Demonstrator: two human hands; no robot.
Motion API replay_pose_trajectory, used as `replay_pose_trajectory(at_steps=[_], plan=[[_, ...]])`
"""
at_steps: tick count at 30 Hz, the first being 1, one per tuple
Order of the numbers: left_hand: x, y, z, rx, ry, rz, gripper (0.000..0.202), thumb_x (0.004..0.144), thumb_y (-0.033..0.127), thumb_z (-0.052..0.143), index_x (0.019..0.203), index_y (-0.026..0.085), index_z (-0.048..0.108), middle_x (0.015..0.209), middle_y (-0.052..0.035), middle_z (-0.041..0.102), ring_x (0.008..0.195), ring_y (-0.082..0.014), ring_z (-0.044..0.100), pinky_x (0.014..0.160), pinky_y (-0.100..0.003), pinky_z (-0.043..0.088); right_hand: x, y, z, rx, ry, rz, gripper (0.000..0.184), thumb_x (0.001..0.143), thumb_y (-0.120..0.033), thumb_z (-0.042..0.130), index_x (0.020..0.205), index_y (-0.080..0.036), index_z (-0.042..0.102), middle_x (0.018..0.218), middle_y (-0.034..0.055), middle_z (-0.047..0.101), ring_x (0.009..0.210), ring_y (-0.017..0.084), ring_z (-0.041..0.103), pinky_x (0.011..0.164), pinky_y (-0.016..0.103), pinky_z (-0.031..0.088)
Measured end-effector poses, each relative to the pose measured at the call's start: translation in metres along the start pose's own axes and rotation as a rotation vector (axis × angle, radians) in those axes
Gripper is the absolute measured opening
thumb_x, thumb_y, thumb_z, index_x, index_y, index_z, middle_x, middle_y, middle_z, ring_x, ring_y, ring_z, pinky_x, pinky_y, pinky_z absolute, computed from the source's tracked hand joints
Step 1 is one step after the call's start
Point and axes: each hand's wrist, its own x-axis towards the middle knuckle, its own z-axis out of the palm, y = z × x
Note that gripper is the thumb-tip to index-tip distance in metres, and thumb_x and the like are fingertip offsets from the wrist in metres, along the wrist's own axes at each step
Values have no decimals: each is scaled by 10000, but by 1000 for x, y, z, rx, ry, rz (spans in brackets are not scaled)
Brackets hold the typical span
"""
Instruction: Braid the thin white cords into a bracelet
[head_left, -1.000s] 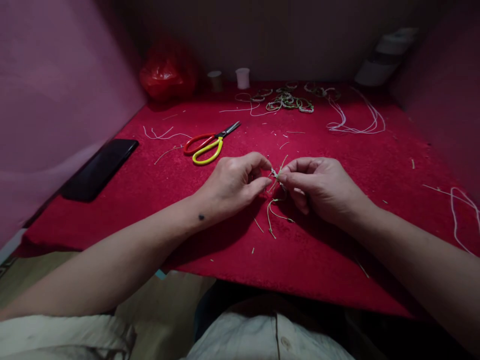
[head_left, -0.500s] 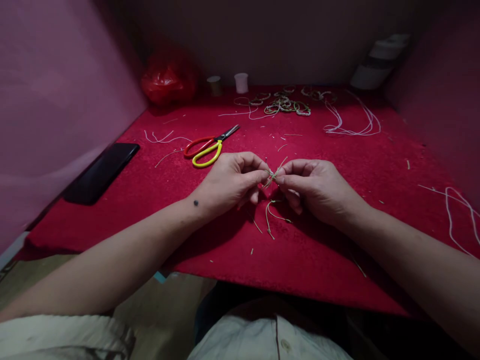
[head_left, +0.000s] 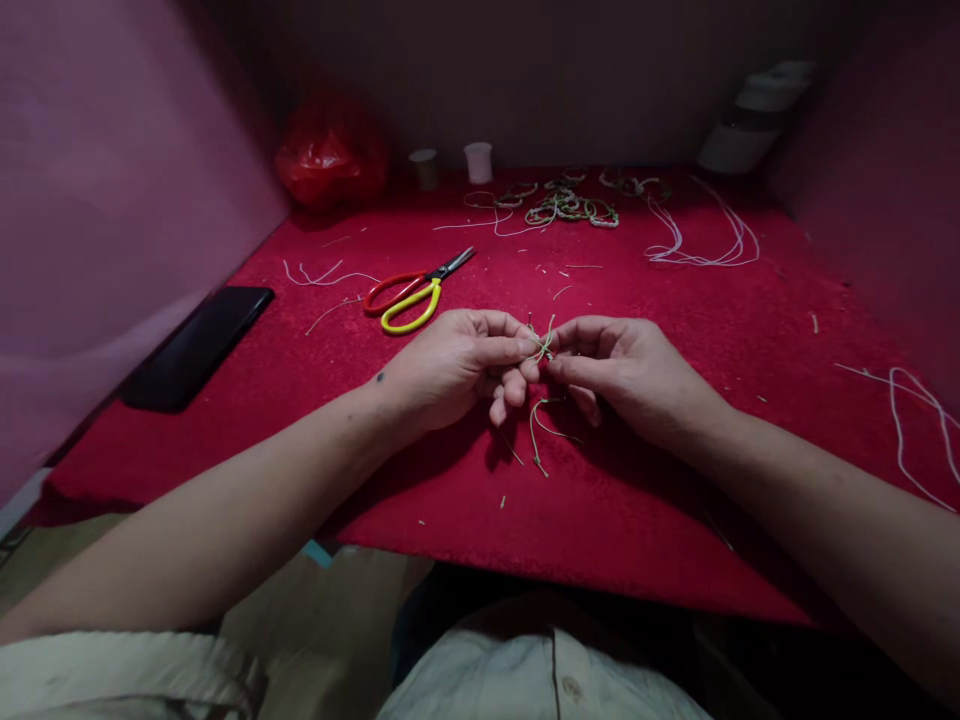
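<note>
Over the middle of the red cloth, a small piece of knotted green cord (head_left: 544, 346) is pinched between my two hands. My left hand (head_left: 480, 360) has thumb and forefinger closed on it from the left, its other fingers curled below. From the right, my right hand (head_left: 622, 365) grips the same cord between thumb and fingertips. Loose strands stick up and out between the fingertips; the fingers hide part of the knot. Beneath the hands, thin green cord ends (head_left: 536, 440) hang or lie against the cloth; I cannot tell which.
Scissors (head_left: 412, 300) with one red and one yellow handle lie left of my hands. A black phone (head_left: 199, 345) rests at the left edge. Braided bracelets (head_left: 570, 207), two thread spools (head_left: 478, 163), a red bag (head_left: 334, 160) and white cords (head_left: 705, 262) occupy the back.
The fingertips have shifted on the cord, and a strand now crosses over my left thumb. The left lower fingers have moved slightly, uncurling under the knot.
</note>
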Motion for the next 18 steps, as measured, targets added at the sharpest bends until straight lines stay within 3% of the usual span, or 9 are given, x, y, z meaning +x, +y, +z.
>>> replay_pose_trajectory(at_steps=[9, 18], plan=[[2, -3, -1, -11, -36, 8, 99, 834, 80, 519, 762, 122, 571, 614, 11, 621, 392, -58, 533, 345, -153, 421, 0, -2, 1, -124, -27, -12, 94, 754, -136, 591, 662, -144, 608, 420, -62, 486, 306, 39, 374, 315, 168, 267], [1, -4, -2, 18, -30, 28, 66, 824, 101, 548, 766, 128, 562, 606, 13, 613, 395, -60, 535, 351, -153, 427, 4, 5, -8, 116, -120, 7, 74, 720, -173, 639, 660, -153, 600, 460, -31, 534, 339, 54, 380, 344, 195, 275]])
